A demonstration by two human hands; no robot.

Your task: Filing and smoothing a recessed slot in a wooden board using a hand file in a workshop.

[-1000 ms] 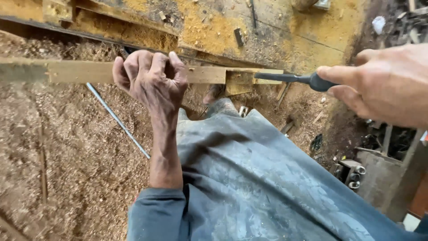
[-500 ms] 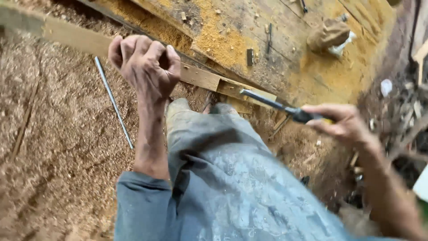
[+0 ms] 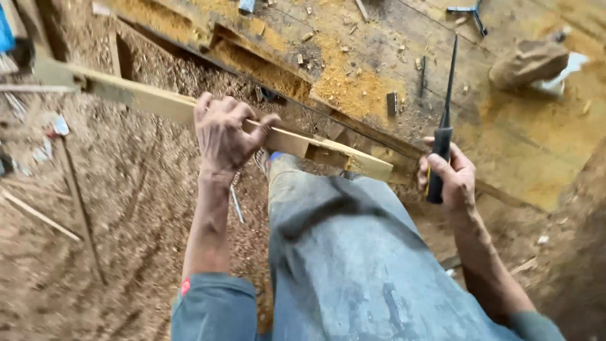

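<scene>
Left hand [image 3: 222, 136] fingers curled tight around wooden strip [image 3: 158, 101]; right hand [image 3: 449, 180] fingers clenched on black-handled chisel [image 3: 440, 151].

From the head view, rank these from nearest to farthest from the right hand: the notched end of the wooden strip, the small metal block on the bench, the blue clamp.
From the right hand:
1. Notched end of the wooden strip, just to its left.
2. Small metal block, up-left on the bench.
3. Blue clamp, at the top edge.

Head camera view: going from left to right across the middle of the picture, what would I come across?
Thin metal rod on the sawdust → left hand gripping the long wooden strip → knee in blue trousers → right hand holding a black-handled chisel → lump of wood on the workbench.
</scene>
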